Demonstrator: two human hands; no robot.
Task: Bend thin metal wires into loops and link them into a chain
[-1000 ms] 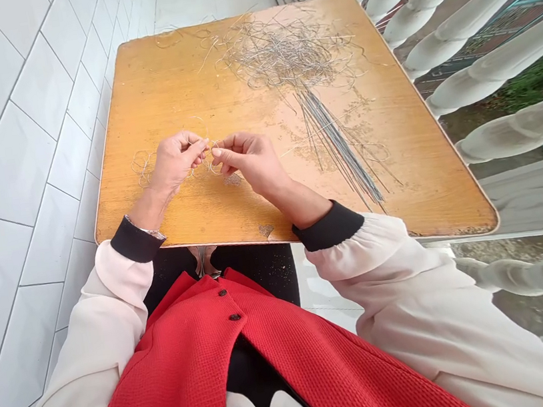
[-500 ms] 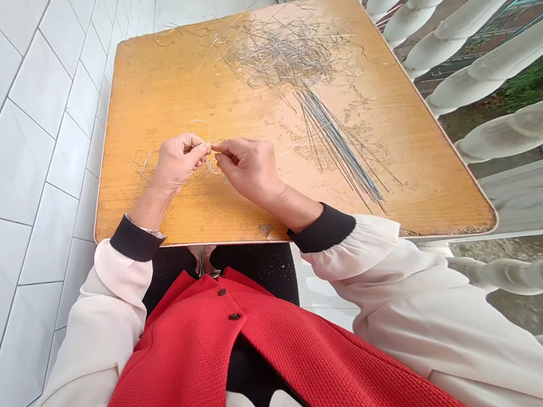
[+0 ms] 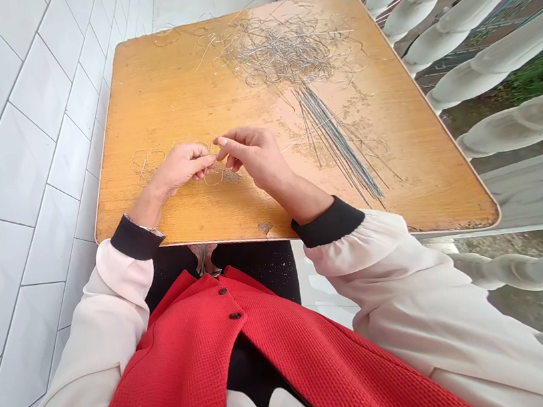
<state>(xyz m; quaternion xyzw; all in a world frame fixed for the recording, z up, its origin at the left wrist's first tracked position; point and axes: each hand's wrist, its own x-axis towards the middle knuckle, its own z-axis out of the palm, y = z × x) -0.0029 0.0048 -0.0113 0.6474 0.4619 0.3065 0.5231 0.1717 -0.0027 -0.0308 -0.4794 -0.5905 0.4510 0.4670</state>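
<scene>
Looped thin silver wire (image 3: 145, 166) lies curled on a wooden tabletop (image 3: 150, 99), its coils spreading sideways under and beside the left hand (image 3: 178, 167). That hand's fingertips point right, almost meeting the right hand (image 3: 252, 159), whose slightly parted fingers point left; whether either pinches a strand is too fine to tell. Farther away, a tangled wire heap (image 3: 283, 50) trails a bundle of straight wires (image 3: 339, 147), slanting toward the table's near edge.

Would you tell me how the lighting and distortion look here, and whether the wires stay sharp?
In the head view, light is soft, with no strong glare on the table; the balusters splay from wide-angle distortion; the wires look fairly sharp.
</scene>
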